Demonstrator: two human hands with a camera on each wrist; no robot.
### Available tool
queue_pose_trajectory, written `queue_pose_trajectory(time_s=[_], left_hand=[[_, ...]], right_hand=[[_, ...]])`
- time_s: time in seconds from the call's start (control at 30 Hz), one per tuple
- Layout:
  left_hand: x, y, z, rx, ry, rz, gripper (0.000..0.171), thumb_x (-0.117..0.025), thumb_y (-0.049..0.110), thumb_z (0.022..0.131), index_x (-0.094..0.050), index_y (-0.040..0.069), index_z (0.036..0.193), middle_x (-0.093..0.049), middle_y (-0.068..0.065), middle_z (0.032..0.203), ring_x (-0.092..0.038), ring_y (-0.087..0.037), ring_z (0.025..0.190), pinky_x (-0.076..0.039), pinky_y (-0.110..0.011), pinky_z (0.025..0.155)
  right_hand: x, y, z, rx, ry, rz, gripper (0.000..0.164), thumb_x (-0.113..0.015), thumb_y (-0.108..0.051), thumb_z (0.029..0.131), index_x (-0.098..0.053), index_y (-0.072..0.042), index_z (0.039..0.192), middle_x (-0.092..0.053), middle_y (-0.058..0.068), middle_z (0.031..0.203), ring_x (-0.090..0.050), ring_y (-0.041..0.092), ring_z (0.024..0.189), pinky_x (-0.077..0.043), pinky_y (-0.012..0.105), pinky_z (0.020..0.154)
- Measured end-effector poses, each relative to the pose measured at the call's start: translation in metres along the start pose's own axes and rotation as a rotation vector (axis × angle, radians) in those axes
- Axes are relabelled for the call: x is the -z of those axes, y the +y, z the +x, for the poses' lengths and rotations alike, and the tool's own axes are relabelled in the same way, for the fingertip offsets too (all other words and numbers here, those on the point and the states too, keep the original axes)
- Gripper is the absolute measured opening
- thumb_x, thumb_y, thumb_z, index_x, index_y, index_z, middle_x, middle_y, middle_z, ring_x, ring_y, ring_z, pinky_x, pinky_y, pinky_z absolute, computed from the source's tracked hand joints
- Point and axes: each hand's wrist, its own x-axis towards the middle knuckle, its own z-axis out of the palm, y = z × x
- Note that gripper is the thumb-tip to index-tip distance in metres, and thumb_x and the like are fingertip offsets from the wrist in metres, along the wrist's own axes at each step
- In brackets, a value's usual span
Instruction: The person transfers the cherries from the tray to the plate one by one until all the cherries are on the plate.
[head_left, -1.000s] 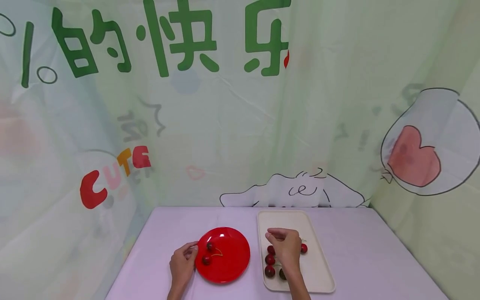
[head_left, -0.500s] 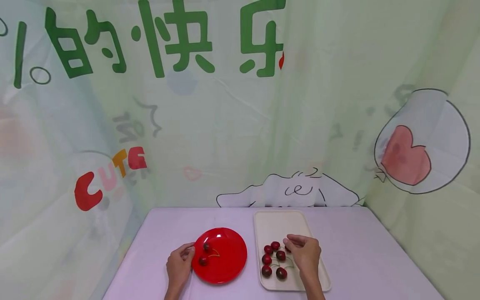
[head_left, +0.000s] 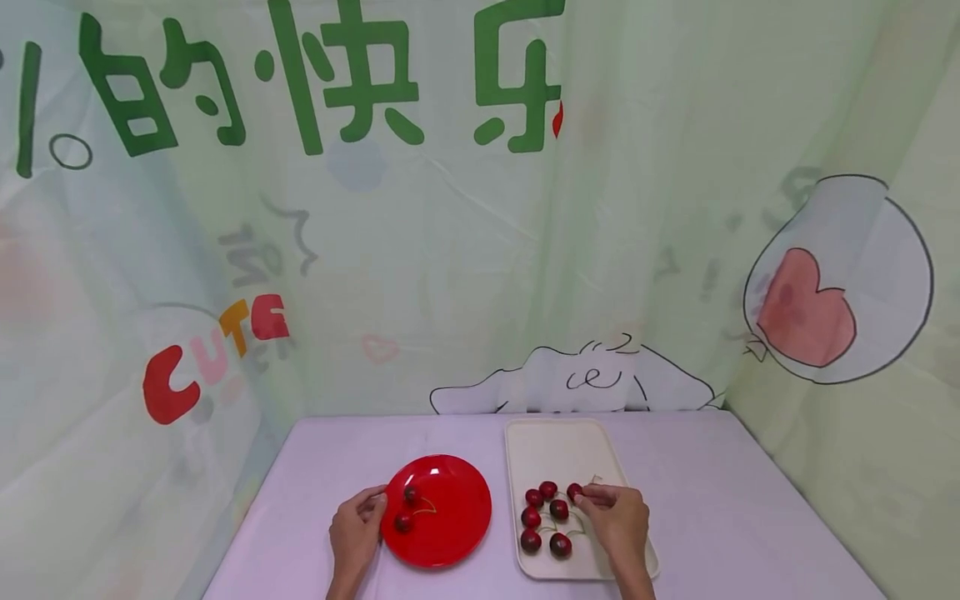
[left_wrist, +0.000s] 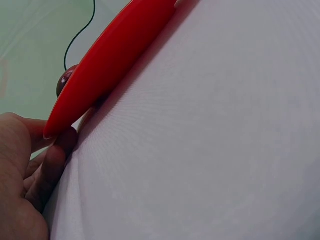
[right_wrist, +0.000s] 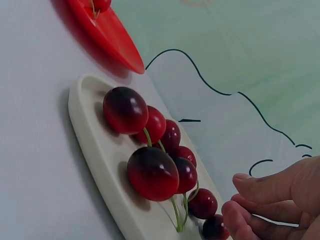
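Observation:
In the head view my left hand pinches the left rim of a red plate. The left wrist view shows the thumb above the rim and fingers below it. Two cherries joined by their stems lie on the plate, the lower one nearer me. My right hand is over the right side of a cream tray, its fingertips close to a dark red cherry. In the right wrist view its thumb and fingers are apart, with no cherry visible between them.
Several more cherries with green stems sit in the tray's front left part. Plate and tray stand side by side on a pale lilac tabletop. A printed curtain hangs behind and along both sides.
My right hand has moved right across the tray and uncovered the cherries on its left. It has then come down beside the far right cherry. My left hand stays on the plate rim.

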Motion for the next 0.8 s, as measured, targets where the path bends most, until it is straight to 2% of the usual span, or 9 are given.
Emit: queue_pose_trajectory(time_s=[0.1,0.3,0.53,0.8], left_hand=[[0.000,0.001,0.001,0.005,-0.003,-0.006,0.023,-0.071,0.014,0.105,-0.081,0.007,0.125,-0.084,-0.013,0.101,-0.062,-0.011,0.058,-0.048,-0.023,0.051],[0.001,0.000,0.001,0.010,-0.008,-0.008,0.023,-0.072,0.014,0.105,-0.081,0.007,0.124,-0.084,-0.013,0.101,-0.063,-0.010,0.058,-0.049,-0.024,0.051],[0.002,0.000,0.000,0.016,-0.021,-0.011,0.024,-0.071,0.015,0.105,-0.081,0.006,0.125,-0.084,-0.013,0.102,-0.062,-0.010,0.058,-0.048,-0.023,0.052],[0.002,0.002,0.001,0.009,-0.020,-0.011,0.024,-0.070,0.014,0.106,-0.081,0.006,0.126,-0.083,-0.012,0.100,-0.063,-0.012,0.059,-0.048,-0.023,0.053]], right_hand=[[0.001,0.005,0.003,0.022,-0.021,-0.024,0.018,-0.089,-0.009,0.086,-0.085,0.002,0.099,-0.083,0.012,0.083,-0.075,0.013,0.071,-0.049,0.028,0.069],[-0.003,0.011,0.003,0.036,-0.061,-0.086,0.015,-0.090,-0.005,0.081,-0.084,0.003,0.093,-0.079,0.008,0.076,-0.065,0.012,0.069,-0.046,0.032,0.066],[-0.012,0.021,-0.001,0.042,-0.081,-0.118,0.011,-0.090,-0.001,0.080,-0.084,0.002,0.089,-0.079,0.008,0.075,-0.069,0.017,0.072,-0.047,0.034,0.069],[-0.017,0.026,-0.003,0.066,-0.051,-0.119,0.009,-0.089,0.000,0.079,-0.085,-0.001,0.087,-0.079,0.008,0.073,-0.069,0.018,0.071,-0.047,0.035,0.067]])
